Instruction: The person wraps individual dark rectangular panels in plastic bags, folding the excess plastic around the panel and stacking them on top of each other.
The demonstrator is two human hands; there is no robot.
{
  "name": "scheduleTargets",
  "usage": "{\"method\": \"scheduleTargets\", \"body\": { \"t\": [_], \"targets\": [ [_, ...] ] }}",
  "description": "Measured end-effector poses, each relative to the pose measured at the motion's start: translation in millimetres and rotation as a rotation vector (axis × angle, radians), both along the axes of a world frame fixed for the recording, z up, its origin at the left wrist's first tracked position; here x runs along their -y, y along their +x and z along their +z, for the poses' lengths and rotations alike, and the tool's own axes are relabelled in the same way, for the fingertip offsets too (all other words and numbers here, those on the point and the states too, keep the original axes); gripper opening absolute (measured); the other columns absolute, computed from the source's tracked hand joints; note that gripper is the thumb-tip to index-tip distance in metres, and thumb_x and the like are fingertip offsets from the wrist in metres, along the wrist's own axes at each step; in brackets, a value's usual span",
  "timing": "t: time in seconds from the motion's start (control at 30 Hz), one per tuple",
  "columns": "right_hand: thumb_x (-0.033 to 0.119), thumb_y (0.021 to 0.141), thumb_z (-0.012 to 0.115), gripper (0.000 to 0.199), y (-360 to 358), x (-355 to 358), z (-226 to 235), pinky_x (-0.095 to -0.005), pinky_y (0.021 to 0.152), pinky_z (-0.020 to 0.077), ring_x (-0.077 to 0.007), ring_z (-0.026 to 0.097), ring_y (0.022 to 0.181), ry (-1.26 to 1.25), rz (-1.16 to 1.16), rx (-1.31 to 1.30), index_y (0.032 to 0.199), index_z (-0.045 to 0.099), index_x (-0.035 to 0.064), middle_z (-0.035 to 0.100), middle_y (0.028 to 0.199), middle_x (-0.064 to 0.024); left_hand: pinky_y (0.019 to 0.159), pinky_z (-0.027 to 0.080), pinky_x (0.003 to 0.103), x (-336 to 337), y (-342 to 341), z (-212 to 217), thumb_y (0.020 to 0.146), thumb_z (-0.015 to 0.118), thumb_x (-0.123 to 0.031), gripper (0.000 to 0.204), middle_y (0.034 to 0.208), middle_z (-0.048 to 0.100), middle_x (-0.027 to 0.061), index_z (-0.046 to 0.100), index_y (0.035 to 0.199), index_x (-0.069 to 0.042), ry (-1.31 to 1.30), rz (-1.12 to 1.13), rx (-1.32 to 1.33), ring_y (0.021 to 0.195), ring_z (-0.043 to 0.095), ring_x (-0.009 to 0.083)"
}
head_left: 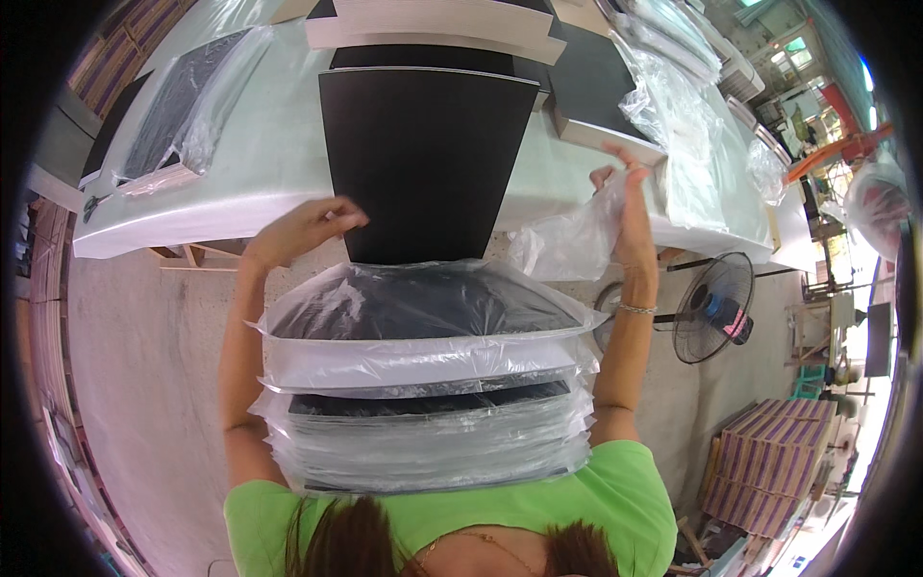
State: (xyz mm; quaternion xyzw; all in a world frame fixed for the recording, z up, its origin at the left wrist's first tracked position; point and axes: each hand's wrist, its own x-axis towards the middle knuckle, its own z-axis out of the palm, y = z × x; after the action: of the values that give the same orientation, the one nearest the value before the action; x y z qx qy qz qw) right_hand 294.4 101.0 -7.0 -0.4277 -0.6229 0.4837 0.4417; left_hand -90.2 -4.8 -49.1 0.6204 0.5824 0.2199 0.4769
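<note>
A large black board (423, 154) with a thin pale edge leans up at the table's front, its lower end just beyond a pile of plastic-wrapped black boards (433, 361) close to my chest. My left hand (303, 231) is at the black board's left side, fingers loosely bent and apart over its edge; whether they touch it is unclear. On the right, my right hand (630, 207) holds a clear plastic bag (567, 240) that hangs inward from the palm and thumb. Part of that grip is covered by the crumpled film.
Behind the upright board sit stacked black boards (437, 24) on the pale-covered table (260, 163). A wrapped board (178, 111) lies at left, and loose plastic bags (678, 125) spread at right beside another black stack (596, 91). A fan (713, 308) and striped bundles (769, 466) stand right.
</note>
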Motion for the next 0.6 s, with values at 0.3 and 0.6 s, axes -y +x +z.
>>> {"method": "scheduleTargets", "body": {
  "t": [0.3,0.6],
  "targets": [
    [0.086,0.063,0.007,0.110,-86.1,49.6,76.1,-0.0237,0.079,0.0323,-0.0119,0.038,0.083,0.308,0.288,0.109,0.142,0.017,0.0095,0.038,0.093,-0.0027,0.082,0.039,0.024,-12.4,118.5,119.9,0.088,0.056,-0.037,0.042,0.090,0.050,0.0009,0.052,0.109,-0.001,0.218,-0.158,0.488,0.088,0.048,0.0091],
    [0.053,0.077,0.056,0.082,-90.0,37.0,50.4,-0.0314,0.091,0.0330,-0.0170,0.043,0.101,0.449,0.414,0.007,0.138,0.021,0.0099,0.036,0.113,-0.0073,0.060,0.043,0.021,-16.0,112.4,102.7,0.086,0.060,-0.026,0.025,0.078,0.061,0.0012,0.063,0.086,-0.001,0.198,0.031,0.639,0.070,0.052,0.0057]
  ]
}}
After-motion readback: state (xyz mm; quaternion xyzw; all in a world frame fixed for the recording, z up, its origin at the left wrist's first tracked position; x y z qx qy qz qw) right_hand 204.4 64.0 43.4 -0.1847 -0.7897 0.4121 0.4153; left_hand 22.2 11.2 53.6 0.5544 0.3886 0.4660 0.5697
